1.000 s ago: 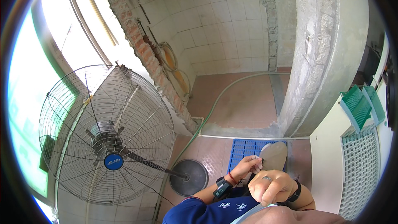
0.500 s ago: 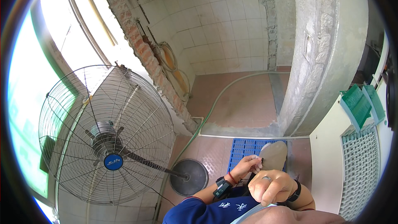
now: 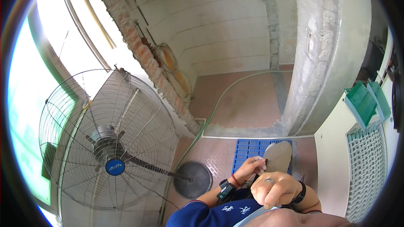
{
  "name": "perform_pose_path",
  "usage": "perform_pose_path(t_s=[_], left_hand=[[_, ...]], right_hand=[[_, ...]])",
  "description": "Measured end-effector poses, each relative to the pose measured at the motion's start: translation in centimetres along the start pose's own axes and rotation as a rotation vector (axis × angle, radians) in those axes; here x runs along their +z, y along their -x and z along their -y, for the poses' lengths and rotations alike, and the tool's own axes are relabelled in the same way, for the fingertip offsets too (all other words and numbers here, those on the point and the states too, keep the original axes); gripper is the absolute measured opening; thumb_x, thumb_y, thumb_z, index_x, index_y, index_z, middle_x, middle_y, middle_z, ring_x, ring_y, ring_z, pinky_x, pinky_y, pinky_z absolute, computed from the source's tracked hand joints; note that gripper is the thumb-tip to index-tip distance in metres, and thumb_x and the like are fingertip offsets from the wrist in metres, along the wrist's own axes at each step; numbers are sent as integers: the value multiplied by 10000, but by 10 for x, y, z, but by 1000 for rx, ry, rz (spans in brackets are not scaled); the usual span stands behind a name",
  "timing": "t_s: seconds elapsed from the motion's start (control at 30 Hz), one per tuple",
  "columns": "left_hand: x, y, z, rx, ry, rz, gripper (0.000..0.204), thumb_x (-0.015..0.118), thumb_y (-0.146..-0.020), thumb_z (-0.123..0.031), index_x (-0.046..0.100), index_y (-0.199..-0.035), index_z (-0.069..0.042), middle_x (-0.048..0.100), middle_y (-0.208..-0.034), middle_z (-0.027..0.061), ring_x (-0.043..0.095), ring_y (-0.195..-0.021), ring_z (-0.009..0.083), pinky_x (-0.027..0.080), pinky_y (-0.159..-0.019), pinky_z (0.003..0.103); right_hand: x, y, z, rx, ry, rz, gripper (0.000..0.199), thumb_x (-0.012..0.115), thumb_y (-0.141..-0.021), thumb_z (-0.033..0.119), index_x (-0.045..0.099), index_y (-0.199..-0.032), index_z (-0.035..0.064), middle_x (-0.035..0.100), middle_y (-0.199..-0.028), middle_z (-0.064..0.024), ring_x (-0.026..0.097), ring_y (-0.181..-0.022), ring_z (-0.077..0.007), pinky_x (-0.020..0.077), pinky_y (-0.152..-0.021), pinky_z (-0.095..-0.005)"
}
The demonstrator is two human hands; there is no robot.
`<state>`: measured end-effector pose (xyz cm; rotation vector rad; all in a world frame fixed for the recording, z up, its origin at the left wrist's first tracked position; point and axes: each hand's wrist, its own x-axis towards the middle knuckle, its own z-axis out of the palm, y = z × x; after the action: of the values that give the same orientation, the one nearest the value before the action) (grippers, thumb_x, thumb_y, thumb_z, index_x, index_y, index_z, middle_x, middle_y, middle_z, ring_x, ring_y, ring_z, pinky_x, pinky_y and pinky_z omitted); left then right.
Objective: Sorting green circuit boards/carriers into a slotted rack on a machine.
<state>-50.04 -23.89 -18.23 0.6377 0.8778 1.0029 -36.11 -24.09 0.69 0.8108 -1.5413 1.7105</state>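
Note:
My left hand [image 3: 251, 167] reaches forward in front of my body, its thumb and fingers pinched around a small dark piece [image 3: 266, 161] whose kind is too small to make out. Right beside its fingertips is a rounded grey-beige shape [image 3: 279, 156], which I cannot identify. Closer to my chest, my right hand [image 3: 275, 188] is curled closed, with a ring on one finger. Whatever lies inside its fingers is hidden. Just below it shows a pale blue strip of cloth [image 3: 254, 216] against my dark blue shirt [image 3: 202, 215].
A large wire-caged fan [image 3: 107, 143] stands at the left on a round black base [image 3: 192, 180]. A blue plastic grate [image 3: 246, 153] lies on the floor ahead. A green hose [image 3: 216, 109] runs past a rough concrete pillar [image 3: 311, 54]. Green plastic baskets [image 3: 361, 103] sit at the right.
My view has tilted very slightly. Both hands keep nearly the same closed pose and place; the left still pinches the small dark piece.

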Motion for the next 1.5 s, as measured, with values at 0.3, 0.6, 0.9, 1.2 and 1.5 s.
perform_pose_path(t_s=[0.3, 0.6, 0.9, 1.2, 1.5], left_hand=[[-3, 2, 0, -2, -53, 8, 181, 504, -916, -237, 561, -862, -74, 591, -782, 18, 546, -683, 99, 458, -642, 232], [17, 10, -12, -20, -70, -7, 187, 497, -918, -224, 565, -857, -62, 586, -779, 21, 547, -692, 108, 457, -660, 244], [3, 4, -2, -35, -28, 1, 184, 495, -919, -217, 565, -859, -58, 597, -789, 33, 563, -706, 120, 460, -667, 255], [12, 5, -8, -41, -47, 11, 187, 495, -919, -222, 567, -848, -65, 593, -776, 18, 561, -701, 110, 455, -660, 250], [15, 7, -11, -56, -52, -4, 203, 504, -917, -246, 577, -834, -76, 589, -735, 8, 554, -664, 91, 441, -633, 229]], right_hand=[[-3, 5, 7, -21, 40, -21, 104, 536, -890, 127, 570, -920, 33, 510, -659, -47, 465, -524, -176, 394, -476, -295], [-7, 12, 27, -92, 105, -98, 116, 543, -884, 130, 574, -890, 19, 501, -643, -49, 446, -516, -174, 377, -467, -291], [-4, 5, 46, -111, 140, -171, 110, 550, -874, 107, 579, -856, 3, 497, -632, -60, 437, -509, -180, 367, -462, -293], [-8, 13, 36, -122, 104, -82, 119, 545, -882, 124, 580, -862, 12, 502, -645, -57, 446, -516, -181, 371, -469, -295], [-8, 8, 34, -120, 117, -83, 102, 557, -874, 117, 579, -879, 18, 502, -650, -50, 449, -520, -172, 371, -475, -293]])
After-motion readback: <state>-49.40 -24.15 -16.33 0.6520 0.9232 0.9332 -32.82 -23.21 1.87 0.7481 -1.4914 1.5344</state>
